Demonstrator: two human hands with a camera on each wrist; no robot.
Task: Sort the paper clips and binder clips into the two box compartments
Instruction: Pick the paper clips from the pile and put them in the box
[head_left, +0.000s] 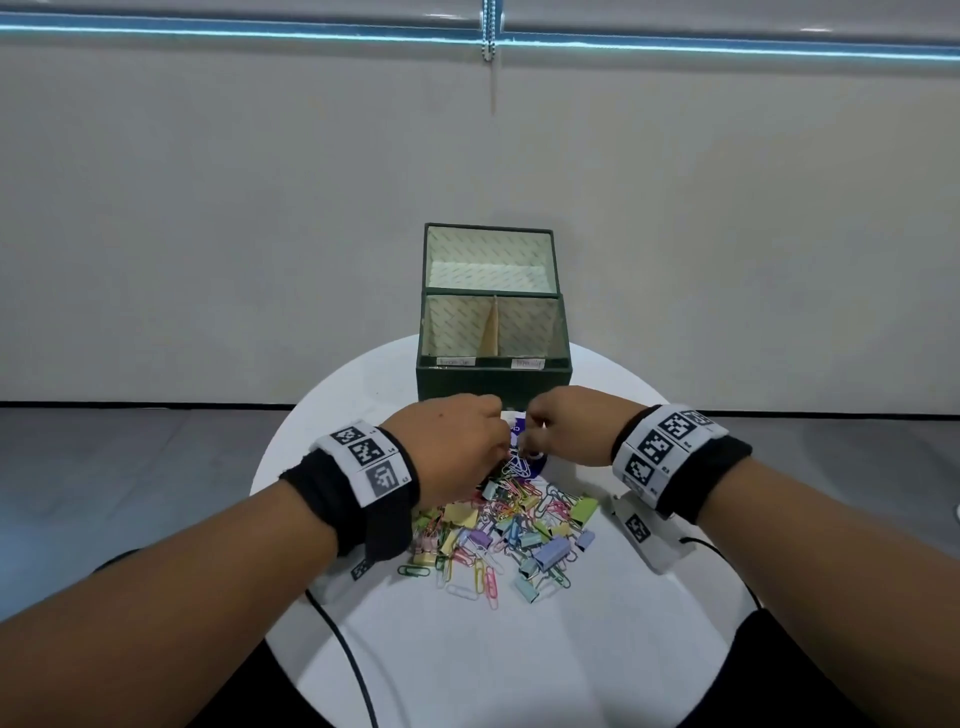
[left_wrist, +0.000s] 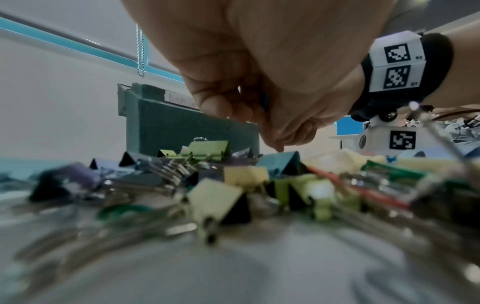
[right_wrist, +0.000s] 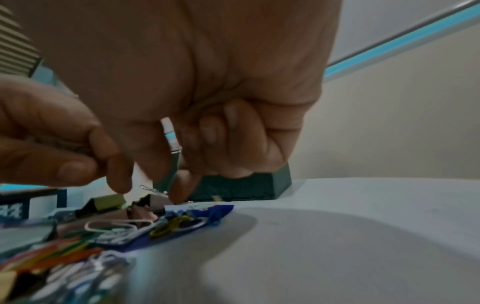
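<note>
A heap of coloured paper clips and binder clips (head_left: 511, 525) lies on the round white table (head_left: 597, 649). Behind it stands the green box (head_left: 493, 382), lid up, with two compartments split by a divider (head_left: 491, 330). A blue and white packet (right_wrist: 205, 214) with paper clips on it lies at the heap's far end. My left hand (head_left: 457, 441) hovers there with curled fingers, its tips at a bunch of white paper clips (head_left: 519, 462); its grip is hidden. My right hand (head_left: 561, 431) is curled too, thumb and forefinger pinching the packet's white edge (right_wrist: 175, 206).
Labels (head_left: 457, 361) sit on the box's front rim. A black cable (head_left: 343, 649) runs over the table's near left part. Both wrists wear black bands with tag markers. A teal binder clip (left_wrist: 281, 162) lies right below my left fingertips. Bare tabletop shows in front of the heap.
</note>
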